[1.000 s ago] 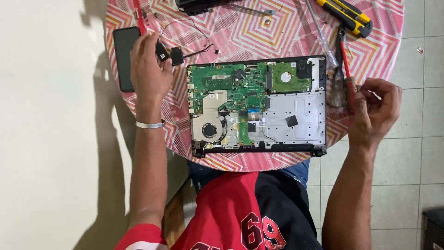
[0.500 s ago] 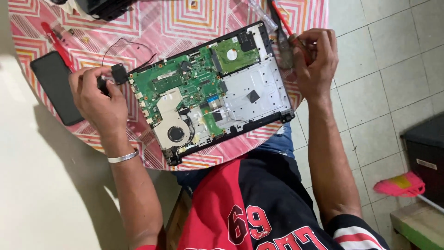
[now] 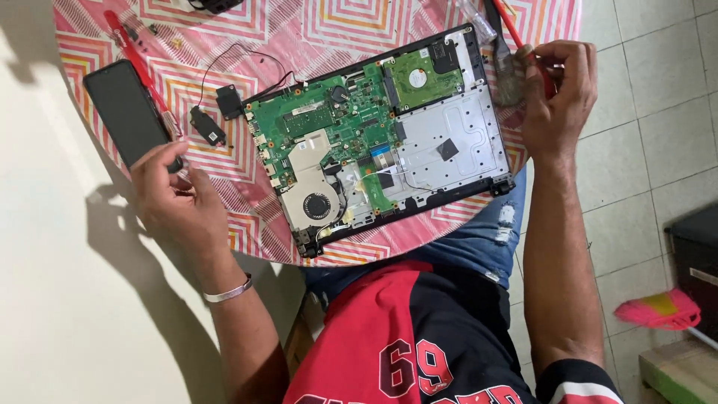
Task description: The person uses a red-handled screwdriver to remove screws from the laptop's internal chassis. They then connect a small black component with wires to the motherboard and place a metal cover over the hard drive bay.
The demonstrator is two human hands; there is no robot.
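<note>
An opened laptop base (image 3: 449, 135) lies on a round table with a pink patterned cloth (image 3: 336, 22), showing its green circuit board (image 3: 329, 123), cooling fan (image 3: 318, 206) and hard drive (image 3: 419, 75). My right hand (image 3: 561, 97) is at the laptop's right edge, closed around a red-handled brush (image 3: 510, 75) whose bristles rest by the corner. My left hand (image 3: 179, 202) hovers at the table's left rim with loosely curled fingers and holds nothing. Its index finger is next to the lower end of a black phone (image 3: 127, 112). Two small black wired speakers (image 3: 213, 123) lie beside the board.
A red tool (image 3: 138, 67) lies along the phone's far side with a few tiny screws near it. A black object (image 3: 217, 4) sits at the table's far edge. To the right is tiled floor with a pink cloth item (image 3: 658, 307) and a dark box (image 3: 695, 254).
My left hand has pulled back from the small speakers to the table's left rim by the phone. My right hand stays on the brush. My view has swung and come closer.
</note>
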